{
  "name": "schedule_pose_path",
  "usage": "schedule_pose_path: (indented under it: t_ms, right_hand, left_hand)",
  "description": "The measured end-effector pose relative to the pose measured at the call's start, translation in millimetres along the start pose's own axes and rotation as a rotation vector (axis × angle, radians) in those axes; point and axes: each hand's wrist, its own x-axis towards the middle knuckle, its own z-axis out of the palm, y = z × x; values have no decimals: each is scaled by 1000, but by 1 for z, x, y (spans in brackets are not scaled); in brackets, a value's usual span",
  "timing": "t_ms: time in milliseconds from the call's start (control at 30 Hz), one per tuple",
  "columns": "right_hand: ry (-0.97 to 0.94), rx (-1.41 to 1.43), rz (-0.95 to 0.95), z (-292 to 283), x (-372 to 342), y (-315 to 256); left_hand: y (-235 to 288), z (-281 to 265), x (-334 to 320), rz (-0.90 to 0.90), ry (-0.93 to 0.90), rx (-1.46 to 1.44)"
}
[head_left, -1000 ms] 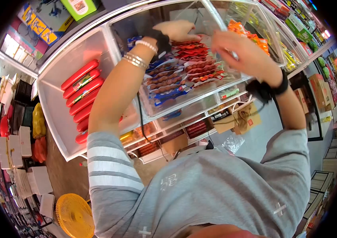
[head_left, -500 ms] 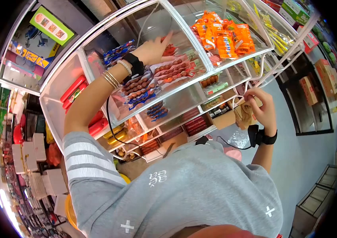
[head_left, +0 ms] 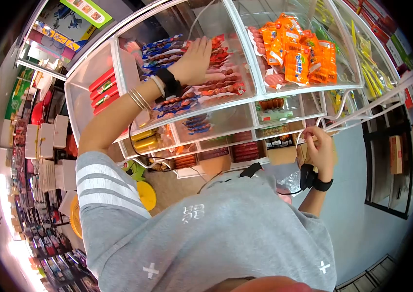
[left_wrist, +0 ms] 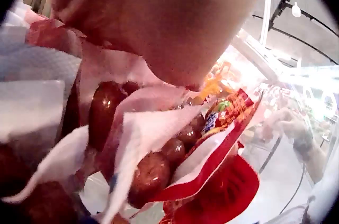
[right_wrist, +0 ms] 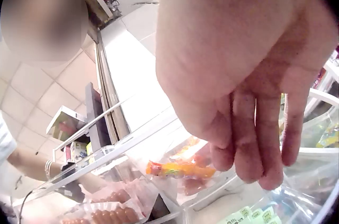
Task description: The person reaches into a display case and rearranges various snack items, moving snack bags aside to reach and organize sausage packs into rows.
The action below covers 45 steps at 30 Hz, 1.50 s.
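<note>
In the head view my left hand (head_left: 194,61) lies over rows of packed sausages (head_left: 221,87) in the middle bin, fingers extended. The left wrist view shows that hand (left_wrist: 148,17) just above pink and red packs (left_wrist: 153,174) of round brown sausages; its fingertips are hidden, and whether it touches them is unclear. My right hand (head_left: 319,151) hangs by the white wire frame at the front of the case, fingers loosely bent. In the right wrist view this hand (right_wrist: 238,70) shows nothing held, and an orange pack (right_wrist: 180,169) lies beyond it.
Orange packs (head_left: 296,61) fill the bin to the right, with yellow packs (head_left: 369,70) farther right. Long red sausages (head_left: 104,90) lie in the left bin. White dividers (head_left: 245,48) separate the bins. A dark cable hangs from the left wrist.
Across the head frames, my right hand has moved from over the packs down to the front frame. My left hand remains over the packs, its fingers now flatter. The view has shifted.
</note>
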Motion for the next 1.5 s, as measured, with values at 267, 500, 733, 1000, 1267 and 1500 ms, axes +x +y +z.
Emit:
schedule_pose_path:
  t_ms: [267,500,733,1000,1267,1500]
  right_hand:
    - [-190,-47,73,-11,16,56]
    - [-242,-61,10,-12,9,82]
    - [-365,-56,24,-6,-27,78]
    - [-309,-195,206,-47,-83,97]
    - [-35,-479,405,-112,-178,131]
    - [219,-612,513,-109,-248,92]
  left_hand:
    - [28,-64,0,-138,-282,-46]
    - [50,-17,-21,6,-10,246]
    - [50,-12,-22,-47,-70,326]
    - [44,-13,-24,-18,-4,224]
    - [98,-117,-47,-172,428,-563]
    - [193,-59,-110,-83,500,-736]
